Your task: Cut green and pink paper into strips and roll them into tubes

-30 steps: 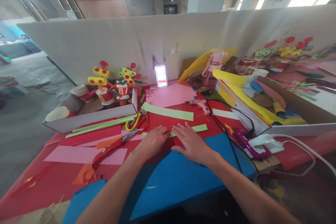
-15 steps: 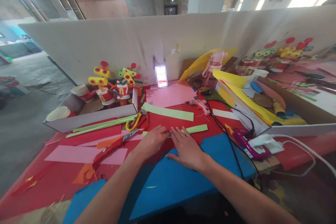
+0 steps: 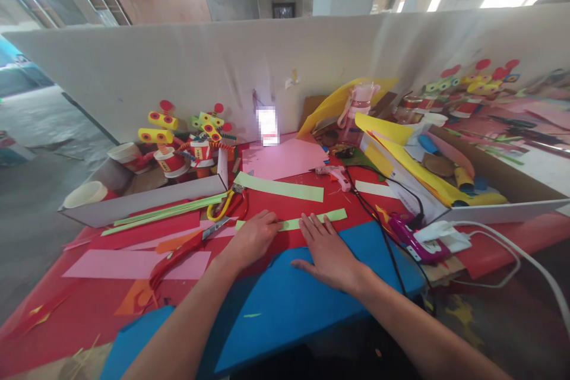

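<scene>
A narrow light-green paper strip (image 3: 291, 224) lies across the red table covering, under both of my hands. My left hand (image 3: 255, 238) is at the strip's left part, its fingers curled and pinched on the paper; the fingertips are partly hidden. Flat on the strip's right half rests my right hand (image 3: 328, 254), fingers stretched out and thumb spread away. A wider pale-green paper strip (image 3: 279, 186) lies just beyond the hands. Yellow-handled scissors (image 3: 219, 208) and red-handled scissors (image 3: 187, 252) lie left of my left hand.
A box (image 3: 146, 197) at left holds paper-cup robot figures (image 3: 170, 161). Pink paper (image 3: 285, 159) lies behind. To the right are a pink glue gun (image 3: 335, 176), a purple power strip (image 3: 414, 237) with cables, and a box (image 3: 499, 214) of scraps. Blue sheeting (image 3: 294, 320) covers the front edge.
My hands have moved apart along the green strip, left hand leftward and right hand slightly rightward, baring its middle. The view has shifted slightly to the right.
</scene>
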A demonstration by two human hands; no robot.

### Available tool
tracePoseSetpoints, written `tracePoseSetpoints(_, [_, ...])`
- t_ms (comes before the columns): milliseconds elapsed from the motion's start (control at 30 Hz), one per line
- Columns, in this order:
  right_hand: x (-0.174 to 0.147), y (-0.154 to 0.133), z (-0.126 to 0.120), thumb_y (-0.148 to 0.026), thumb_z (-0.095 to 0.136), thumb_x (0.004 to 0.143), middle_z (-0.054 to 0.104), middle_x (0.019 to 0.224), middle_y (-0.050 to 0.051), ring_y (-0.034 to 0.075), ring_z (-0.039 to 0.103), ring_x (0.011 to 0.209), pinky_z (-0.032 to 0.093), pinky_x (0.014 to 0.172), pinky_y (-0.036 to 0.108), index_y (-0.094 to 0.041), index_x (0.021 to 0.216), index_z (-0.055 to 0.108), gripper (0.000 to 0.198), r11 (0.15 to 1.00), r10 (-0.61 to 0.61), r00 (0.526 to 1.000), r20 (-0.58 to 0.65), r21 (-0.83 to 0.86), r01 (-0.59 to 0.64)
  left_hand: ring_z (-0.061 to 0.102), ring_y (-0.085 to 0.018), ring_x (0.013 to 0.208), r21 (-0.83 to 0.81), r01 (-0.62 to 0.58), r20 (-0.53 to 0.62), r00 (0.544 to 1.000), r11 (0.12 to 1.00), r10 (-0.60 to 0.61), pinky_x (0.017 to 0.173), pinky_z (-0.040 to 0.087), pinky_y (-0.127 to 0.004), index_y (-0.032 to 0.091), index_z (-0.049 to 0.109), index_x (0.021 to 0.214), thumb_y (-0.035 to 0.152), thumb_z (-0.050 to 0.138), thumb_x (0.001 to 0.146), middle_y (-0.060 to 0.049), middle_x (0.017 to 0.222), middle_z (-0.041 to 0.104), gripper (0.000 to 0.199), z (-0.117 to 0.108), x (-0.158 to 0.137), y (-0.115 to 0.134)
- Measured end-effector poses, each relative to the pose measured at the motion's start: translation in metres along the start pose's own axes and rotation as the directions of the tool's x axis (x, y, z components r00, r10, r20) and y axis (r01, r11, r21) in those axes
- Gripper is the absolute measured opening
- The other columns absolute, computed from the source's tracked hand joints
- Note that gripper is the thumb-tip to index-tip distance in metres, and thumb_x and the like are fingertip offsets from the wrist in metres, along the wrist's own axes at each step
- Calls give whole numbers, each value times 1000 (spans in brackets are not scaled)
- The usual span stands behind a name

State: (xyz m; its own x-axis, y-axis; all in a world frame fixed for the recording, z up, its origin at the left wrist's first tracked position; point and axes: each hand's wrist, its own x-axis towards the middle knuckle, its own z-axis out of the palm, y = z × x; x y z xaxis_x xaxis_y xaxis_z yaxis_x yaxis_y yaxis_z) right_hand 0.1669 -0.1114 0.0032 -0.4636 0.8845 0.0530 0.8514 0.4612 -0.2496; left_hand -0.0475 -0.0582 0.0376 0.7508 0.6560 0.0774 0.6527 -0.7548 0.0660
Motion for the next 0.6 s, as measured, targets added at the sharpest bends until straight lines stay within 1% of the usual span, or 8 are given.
tracePoseSetpoints(133, [-7,12,2,-70,26,88,23,155,17,35,15,144,15,116,54,-8,149,28,87,998,51,999,-19,-26,-51,54,-20,91,-4,8,-4,1000,1000,-8,81,47,-34,16,63,112,12,38,93,-10,98,61,32,-1,0,1])
tracePoseSetpoints(267, [-14,26,2,-73,26,87,24,155,16,34,15,145,15,116,53,-9,149,27,90,994,98,995,-13,-37,-98,54,-21,95,-7,9,4,1000,1000,-9,81,47,-33,15,63,112,11,38,93,-10,101,62,31,0,0,1])
tracePoseSetpoints(400, [-18,43,0,-69,25,90,23,155,16,32,17,145,17,117,50,-7,148,29,86,990,126,992,-22,-64,-127,54,-20,96,-18,8,5,1000,1000,-8,83,47,-33,15,63,111,10,38,93,-10,101,62,32,2,0,-1])
tracePoseSetpoints(467, [-18,52,-2,-64,24,93,28,154,15,31,23,143,18,116,51,-9,147,33,78,987,133,990,-53,-79,-137,54,-20,96,-24,6,5,1000,1000,-6,83,47,-33,15,63,111,10,38,93,-10,100,62,32,2,0,-1])
tracePoseSetpoints(533, [-15,58,-7,-56,24,96,40,148,15,30,33,138,17,115,53,-12,144,39,67,982,152,981,-124,-91,-164,54,-20,96,-28,3,8,1000,1000,-3,82,47,-33,16,64,110,11,38,93,-10,100,61,31,1,0,-1])
tracePoseSetpoints(600, [-8,62,-14,-46,27,99,53,138,14,29,44,129,17,114,54,-15,139,47,55,979,162,965,-205,-90,-183,54,-20,95,-25,4,17,1000,1000,-4,81,47,-33,15,64,109,12,37,94,-10,99,61,31,0,0,-1])
